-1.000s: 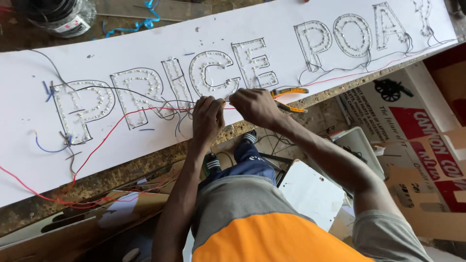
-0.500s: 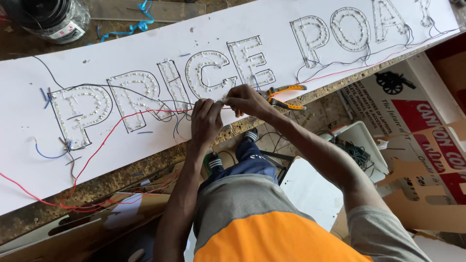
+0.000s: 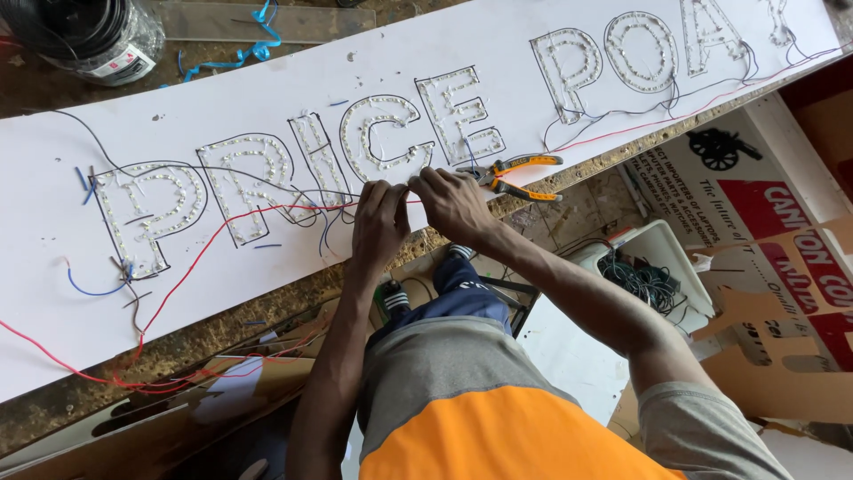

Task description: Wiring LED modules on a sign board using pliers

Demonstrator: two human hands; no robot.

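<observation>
Red wire (image 3: 267, 213) runs lengthwise along sign board (image 3: 53, 293), pinched between left hand (image 3: 378, 222), right hand (image 3: 453, 203).

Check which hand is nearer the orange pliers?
Right. The right hand sits just left of the pliers, almost touching the jaw end. The left hand is farther left, beyond the right hand, fingertips on the red wire.

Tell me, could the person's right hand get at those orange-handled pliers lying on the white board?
Probably yes. The pliers lie flat on the white board just beside the right hand, with nothing between them. Only thin wires lie nearby, though both hands are busy pinching a wire.
</observation>
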